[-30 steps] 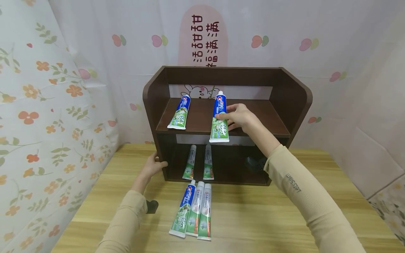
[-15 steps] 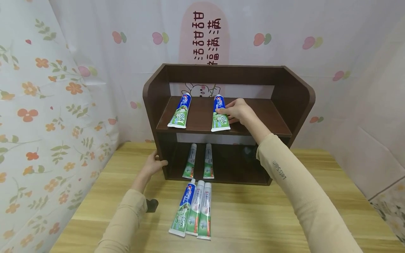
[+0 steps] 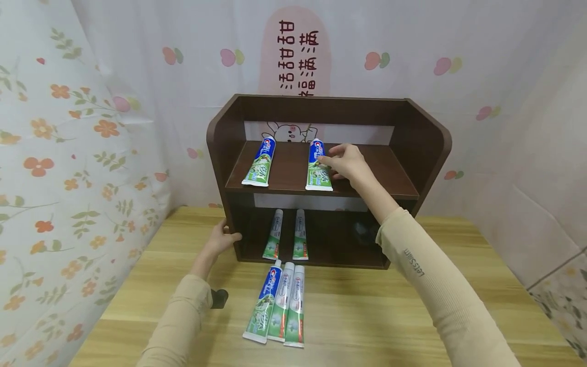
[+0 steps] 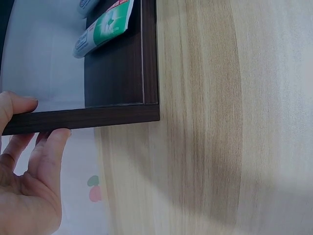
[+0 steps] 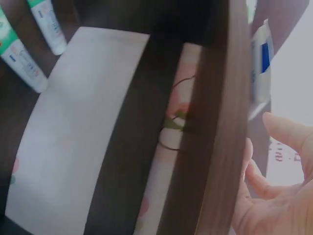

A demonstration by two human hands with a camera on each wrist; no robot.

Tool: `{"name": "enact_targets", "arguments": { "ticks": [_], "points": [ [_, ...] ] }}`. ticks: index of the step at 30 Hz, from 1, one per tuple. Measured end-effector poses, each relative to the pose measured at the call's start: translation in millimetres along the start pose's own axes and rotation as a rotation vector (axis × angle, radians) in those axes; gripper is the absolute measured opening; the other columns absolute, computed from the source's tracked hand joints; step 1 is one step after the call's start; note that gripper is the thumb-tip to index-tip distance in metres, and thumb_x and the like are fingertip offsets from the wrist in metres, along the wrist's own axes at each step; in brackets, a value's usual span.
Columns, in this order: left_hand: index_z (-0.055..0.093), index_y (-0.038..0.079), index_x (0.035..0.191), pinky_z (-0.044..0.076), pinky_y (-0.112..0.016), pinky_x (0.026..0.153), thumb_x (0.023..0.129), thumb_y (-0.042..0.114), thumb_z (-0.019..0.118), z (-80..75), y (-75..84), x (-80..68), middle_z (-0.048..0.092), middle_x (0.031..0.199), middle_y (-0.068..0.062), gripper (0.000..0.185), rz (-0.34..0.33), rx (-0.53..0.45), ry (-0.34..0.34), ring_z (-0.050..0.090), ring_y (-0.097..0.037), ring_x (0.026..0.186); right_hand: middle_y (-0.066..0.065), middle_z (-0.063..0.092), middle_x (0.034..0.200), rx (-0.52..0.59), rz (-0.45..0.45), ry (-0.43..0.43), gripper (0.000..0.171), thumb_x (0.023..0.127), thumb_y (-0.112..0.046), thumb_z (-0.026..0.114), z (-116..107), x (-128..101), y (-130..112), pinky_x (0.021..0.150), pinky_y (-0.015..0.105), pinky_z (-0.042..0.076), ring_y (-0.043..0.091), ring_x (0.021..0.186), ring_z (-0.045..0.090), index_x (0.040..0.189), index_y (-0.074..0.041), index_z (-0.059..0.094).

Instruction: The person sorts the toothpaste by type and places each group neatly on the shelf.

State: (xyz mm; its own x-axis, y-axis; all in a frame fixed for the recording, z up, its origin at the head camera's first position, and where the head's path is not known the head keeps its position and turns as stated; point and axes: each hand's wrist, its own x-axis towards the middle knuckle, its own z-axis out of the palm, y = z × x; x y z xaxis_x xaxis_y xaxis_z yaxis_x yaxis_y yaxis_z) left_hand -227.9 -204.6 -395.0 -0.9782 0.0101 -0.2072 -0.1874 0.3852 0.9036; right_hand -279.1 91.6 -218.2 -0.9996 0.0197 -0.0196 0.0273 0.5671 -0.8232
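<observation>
A dark brown two-tier shelf stands on the wooden table. My left hand grips its left side panel, and the left wrist view shows the panel between thumb and fingers. On the upper board lie two blue-and-green toothpaste tubes, a left one and a right one. Beside the right tube is my right hand, fingers spread and relaxed, thumb near the tube's edge. In the right wrist view a gap separates the fingers from that tube.
Two grey-and-green tubes, left and right, lie on the lower board. In front of the shelf, a blue-and-green tube and two white-and-green tubes, one in the middle and one right, lie together on the table.
My right hand has lowered the right toothpaste tube onto the upper board, then let go and shifted slightly right. The left hand has kept its hold on the shelf.
</observation>
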Motion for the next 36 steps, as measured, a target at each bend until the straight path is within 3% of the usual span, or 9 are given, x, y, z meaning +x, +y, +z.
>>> {"name": "enact_targets", "arguments": {
  "ticks": [8,13,18,28,36],
  "points": [
    [0.002,-0.003,0.145,0.042,-0.048,0.099,0.089,0.010,0.050,-0.5,4.2,0.9,0.030,0.137,-0.032,0.074,0.030,-0.004,0.018,0.042,-0.045,0.120,0.012,0.055,0.104,0.074,-0.108,-0.005,0.047,0.087,-0.028,0.060,-7,-33,15,0.063,0.021,0.053,0.017,0.079,0.056,0.125,-0.005,0.045],
    [0.007,-0.002,0.145,0.043,-0.049,0.098,0.089,0.009,0.050,-0.2,4.3,-0.7,0.034,0.134,-0.030,0.072,0.041,0.001,0.020,0.043,-0.044,0.119,0.005,0.053,0.091,0.115,-0.171,-0.002,0.042,0.086,-0.027,0.061,-7,-53,26,0.061,0.021,0.052,0.016,0.077,0.053,0.121,-0.006,0.050],
    [0.005,-0.004,0.145,0.042,-0.048,0.099,0.089,0.009,0.049,0.3,5.3,-1.2,0.035,0.132,-0.031,0.072,0.041,-0.004,0.022,0.043,-0.044,0.119,0.004,0.056,0.089,0.121,-0.205,-0.067,0.035,0.088,-0.025,0.060,-3,-71,39,0.061,0.023,0.051,0.018,0.076,0.054,0.116,-0.005,0.054],
    [0.010,-0.002,0.145,0.044,-0.046,0.097,0.089,0.009,0.049,2.8,3.6,-2.6,0.039,0.131,-0.030,0.069,0.037,0.001,0.017,0.045,-0.042,0.118,0.017,0.063,0.104,0.067,-0.107,-0.279,0.042,0.089,-0.031,0.057,21,-75,77,0.069,0.031,0.055,0.016,0.076,0.061,0.118,-0.001,0.051],
    [0.004,-0.004,0.145,0.040,-0.051,0.100,0.090,0.010,0.048,2.4,1.3,-6.7,0.035,0.133,-0.032,0.072,0.031,-0.012,-0.008,0.041,-0.045,0.120,0.020,0.061,0.106,0.116,0.008,-0.352,0.048,0.088,-0.027,0.059,51,-73,108,0.067,0.033,0.057,0.018,0.078,0.063,0.124,0.003,0.045]
  ]
}}
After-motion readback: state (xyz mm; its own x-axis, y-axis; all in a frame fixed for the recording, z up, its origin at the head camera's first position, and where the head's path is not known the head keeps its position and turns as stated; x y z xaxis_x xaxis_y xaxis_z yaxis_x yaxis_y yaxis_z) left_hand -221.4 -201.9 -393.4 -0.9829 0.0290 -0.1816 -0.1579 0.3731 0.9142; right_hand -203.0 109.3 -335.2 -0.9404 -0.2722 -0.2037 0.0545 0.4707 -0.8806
